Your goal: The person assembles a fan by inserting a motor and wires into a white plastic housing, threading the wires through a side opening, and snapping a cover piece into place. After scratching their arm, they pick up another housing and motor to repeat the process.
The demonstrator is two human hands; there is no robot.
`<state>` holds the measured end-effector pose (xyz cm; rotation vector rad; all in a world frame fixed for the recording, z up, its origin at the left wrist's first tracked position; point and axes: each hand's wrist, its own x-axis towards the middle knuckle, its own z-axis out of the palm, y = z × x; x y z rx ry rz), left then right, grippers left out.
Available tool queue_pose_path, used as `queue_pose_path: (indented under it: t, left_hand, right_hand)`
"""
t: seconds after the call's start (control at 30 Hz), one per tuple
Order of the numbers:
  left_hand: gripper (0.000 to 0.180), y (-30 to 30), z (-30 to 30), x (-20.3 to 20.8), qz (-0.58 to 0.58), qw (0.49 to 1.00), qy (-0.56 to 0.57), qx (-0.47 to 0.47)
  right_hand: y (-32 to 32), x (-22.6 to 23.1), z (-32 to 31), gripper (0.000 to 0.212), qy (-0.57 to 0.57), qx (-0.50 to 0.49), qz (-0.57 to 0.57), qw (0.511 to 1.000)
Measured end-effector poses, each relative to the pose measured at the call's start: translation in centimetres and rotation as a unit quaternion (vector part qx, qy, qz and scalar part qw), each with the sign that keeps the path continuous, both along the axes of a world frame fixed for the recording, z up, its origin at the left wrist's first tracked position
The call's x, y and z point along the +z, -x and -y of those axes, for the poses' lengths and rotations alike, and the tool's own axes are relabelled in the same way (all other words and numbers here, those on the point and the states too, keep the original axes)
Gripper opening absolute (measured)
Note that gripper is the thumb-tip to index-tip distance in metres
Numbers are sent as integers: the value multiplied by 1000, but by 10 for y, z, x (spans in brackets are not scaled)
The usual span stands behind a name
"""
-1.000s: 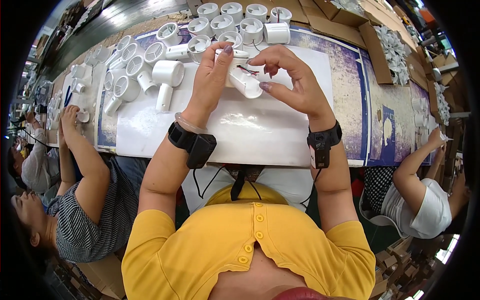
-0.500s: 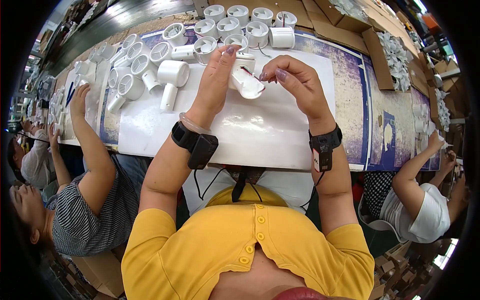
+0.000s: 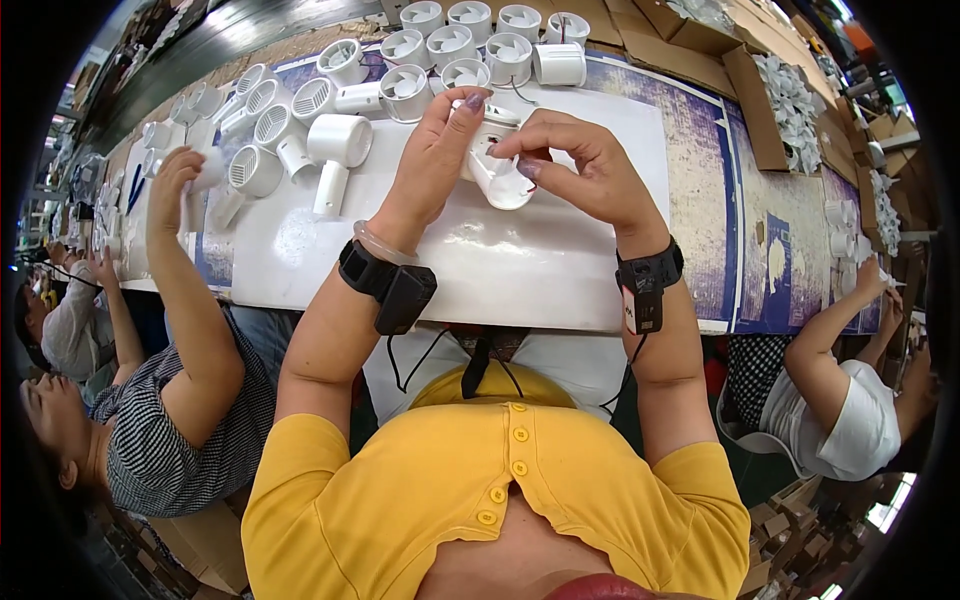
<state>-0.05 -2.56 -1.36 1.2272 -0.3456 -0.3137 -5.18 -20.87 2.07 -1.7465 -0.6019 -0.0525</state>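
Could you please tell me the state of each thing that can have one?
Left hand: gripping white housing
Right hand: at its opening, grip unclear
White housing: handle uncovered
Fan cylinders: mostly upright, one lying
Housings with handles on table: lying
Cardboard box: open, holding white parts

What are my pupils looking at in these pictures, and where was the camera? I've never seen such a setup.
There is no machine: these are one person's bare hands, seen through a wide head-worn camera looking down, so straight edges bend. The left hand holds a white plastic part. The right hand is at its hollow end; whether it pinches anything is hard to tell. Black devices are strapped to both wrists. On the table, white housings with handles lie to the left, and round white fans stand at the back. Other people are on either side.
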Motion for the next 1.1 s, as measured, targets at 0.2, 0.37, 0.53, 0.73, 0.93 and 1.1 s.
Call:
queue_pose_path:
  t: [0.2,0.37,0.53,0.73,0.93,1.1]
  left_hand:
    - [36,3,2,1,-24,999,-23,-10]
    - [41,1,3,-2,-80,990,-3,-113]
    - [51,5,-1,-5,-51,991,30,-120]
    - [76,11,5,-2,298,950,-93,-24]
    - [85,6,2,0,384,905,-183,-11]
    - [73,8,0,5,408,895,-181,-11]
  right_hand:
    - [-2,0,0,16,11,-7,47,999]
    - [-8,-15,-2,13,-48,-55,91,993]
    - [-8,-20,-4,13,-129,-65,32,989]
    - [-9,-19,-1,14,-155,-80,51,983]
    - [-7,-14,7,12,-124,-57,78,988]
    - [-12,-19,9,15,-96,-88,100,986]
